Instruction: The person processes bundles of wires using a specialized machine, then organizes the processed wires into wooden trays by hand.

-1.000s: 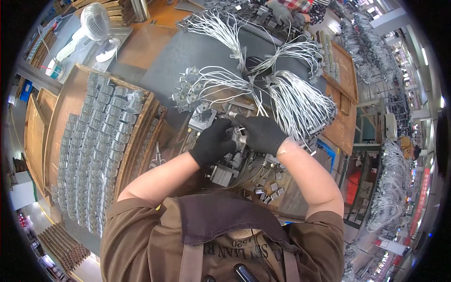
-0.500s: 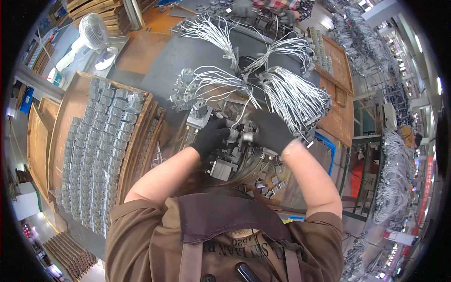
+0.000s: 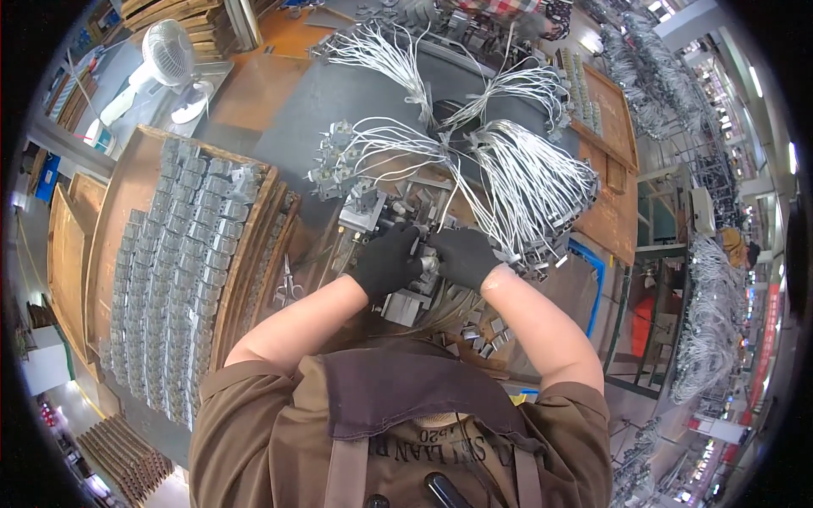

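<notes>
Both my hands wear black gloves and work close together over a metal fixture (image 3: 408, 306) on the bench. My left hand (image 3: 385, 261) is closed at the fixture's left side, fingertips pinched; what they hold is hidden. From the right, my right hand (image 3: 466, 256) reaches in, also closed, its fingers curled beside a small pale metal part (image 3: 430, 264) between the hands. A white wire (image 3: 450, 201) runs down from a bundle to my right fingertips; its lower end is hidden. Beyond my hands lie tied bundles of white wires (image 3: 529, 173) with metal pieces at their outer ends.
A wooden tray (image 3: 135, 161) with rows of grey metal housings stands at left. Scissors (image 3: 288, 279) lie beside it. Small metal pieces (image 3: 487, 339) are scattered near my body. A white fan (image 3: 168, 55) stands far left. Another person's checked sleeve (image 3: 500, 5) shows at the far edge.
My right hand has come down and left, closer to my left hand. My left hand has shifted slightly right and nearer to me. The white wire between them has straightened.
</notes>
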Demonstrator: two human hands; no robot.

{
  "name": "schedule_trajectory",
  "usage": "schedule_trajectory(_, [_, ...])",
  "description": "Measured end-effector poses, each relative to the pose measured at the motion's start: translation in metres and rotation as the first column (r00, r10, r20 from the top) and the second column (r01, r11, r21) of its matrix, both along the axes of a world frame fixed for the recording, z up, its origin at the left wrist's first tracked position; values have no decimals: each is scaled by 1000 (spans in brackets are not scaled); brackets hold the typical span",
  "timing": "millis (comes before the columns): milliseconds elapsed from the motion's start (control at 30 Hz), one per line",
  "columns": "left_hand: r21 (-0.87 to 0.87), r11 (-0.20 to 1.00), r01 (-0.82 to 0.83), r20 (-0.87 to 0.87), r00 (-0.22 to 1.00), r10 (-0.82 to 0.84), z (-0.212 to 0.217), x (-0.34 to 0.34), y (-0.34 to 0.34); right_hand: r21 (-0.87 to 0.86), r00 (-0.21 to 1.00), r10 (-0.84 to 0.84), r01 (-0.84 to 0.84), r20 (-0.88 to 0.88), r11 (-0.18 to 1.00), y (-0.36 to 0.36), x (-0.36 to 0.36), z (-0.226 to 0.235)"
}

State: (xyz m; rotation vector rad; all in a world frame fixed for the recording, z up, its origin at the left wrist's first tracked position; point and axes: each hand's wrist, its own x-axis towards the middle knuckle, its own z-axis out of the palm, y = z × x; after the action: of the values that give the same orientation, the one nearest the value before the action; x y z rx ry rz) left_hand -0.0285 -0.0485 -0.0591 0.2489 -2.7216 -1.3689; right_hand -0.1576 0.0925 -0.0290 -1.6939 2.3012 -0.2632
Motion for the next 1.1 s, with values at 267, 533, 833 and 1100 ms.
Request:
schedule_trajectory(267, [1,998,-62,150,987,61,-5,-23,2,-135,978,-198,187,-72,973,2,-2,-12])
schedule_trajectory(533, [78,994,-76,139,988,65,-15,-27,-1,-256,974,-219,199,-53,946,11,2,-19])
schedule_trajectory(833, [488,849,-201,78,979,187,6,25,7,-51,589,-744,794,316,606,98,-85,7])
schedule_trajectory(1100, [349,931,-111,148,987,63,9,32,34,398,862,-504,444,54,803,90,-141,-24])
